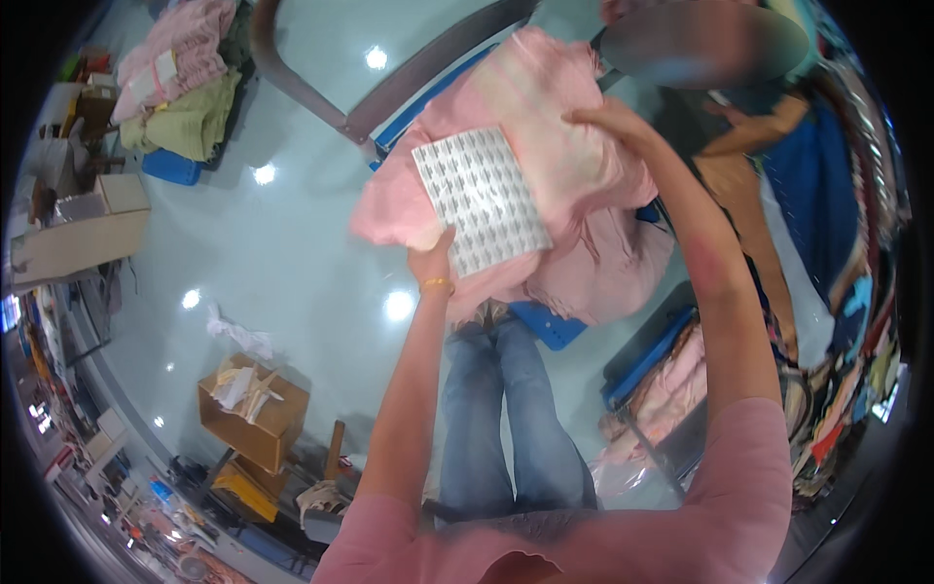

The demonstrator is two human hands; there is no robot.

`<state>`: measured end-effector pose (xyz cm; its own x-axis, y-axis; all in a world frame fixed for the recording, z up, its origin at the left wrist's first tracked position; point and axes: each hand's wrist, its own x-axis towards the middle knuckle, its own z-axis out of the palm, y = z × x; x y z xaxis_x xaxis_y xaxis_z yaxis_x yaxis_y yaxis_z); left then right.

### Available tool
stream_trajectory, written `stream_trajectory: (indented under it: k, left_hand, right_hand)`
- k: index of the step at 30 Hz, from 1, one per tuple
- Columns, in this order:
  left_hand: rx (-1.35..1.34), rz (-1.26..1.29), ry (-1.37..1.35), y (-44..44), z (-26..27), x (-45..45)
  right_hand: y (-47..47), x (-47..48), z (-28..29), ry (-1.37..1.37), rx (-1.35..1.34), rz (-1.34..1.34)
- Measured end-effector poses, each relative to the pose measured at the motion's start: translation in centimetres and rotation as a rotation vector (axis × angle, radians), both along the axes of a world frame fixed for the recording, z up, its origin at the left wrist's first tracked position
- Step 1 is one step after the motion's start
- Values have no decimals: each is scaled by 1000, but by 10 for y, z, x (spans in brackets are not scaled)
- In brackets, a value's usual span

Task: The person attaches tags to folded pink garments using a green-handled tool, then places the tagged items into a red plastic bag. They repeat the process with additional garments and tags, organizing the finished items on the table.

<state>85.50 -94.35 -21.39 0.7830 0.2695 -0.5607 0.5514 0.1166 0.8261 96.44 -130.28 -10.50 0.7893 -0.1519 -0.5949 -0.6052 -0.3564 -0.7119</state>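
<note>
Before me is a bulky bundle of pink fabric, held up between my two hands. A white sheet printed with repeated dark marks, perhaps labels, lies on the fabric's upper face. At the near left, my left hand grips the bundle's edge, its thumb beside the sheet's lower left corner. My right hand holds the far right part of the cloth, thumb on top and the other fingers hidden. More pink fabric hangs or lies below the bundle, above a blue platform.
A metal tube frame stands beyond the bundle. Another person's arm is at the right, near blue cloth. A cardboard box with scraps sits lower left. Folded fabric stacks lie far left; a trolley with pink cloth stands right.
</note>
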Motion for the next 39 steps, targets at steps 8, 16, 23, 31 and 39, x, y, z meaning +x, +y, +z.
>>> stream_trajectory:
  k: [8,16,23,31,39]
  left_hand:
    - [-260,194,319,-7,-218,51]
    - [148,135,486,-6,-222,45]
    - [114,127,254,37,-215,-20]
    - [351,-102,616,160,-15,-328]
    - [519,264,947,211,183,-625]
  right_hand:
    - [22,64,-248,-221,-1428,312]
    - [125,1,-283,-427,-886,1034]
    - [130,-9,-300,-360,-1003,974]
    - [155,-113,-180,-384,-849,1078]
    - [161,-246,-61,134,-291,1271]
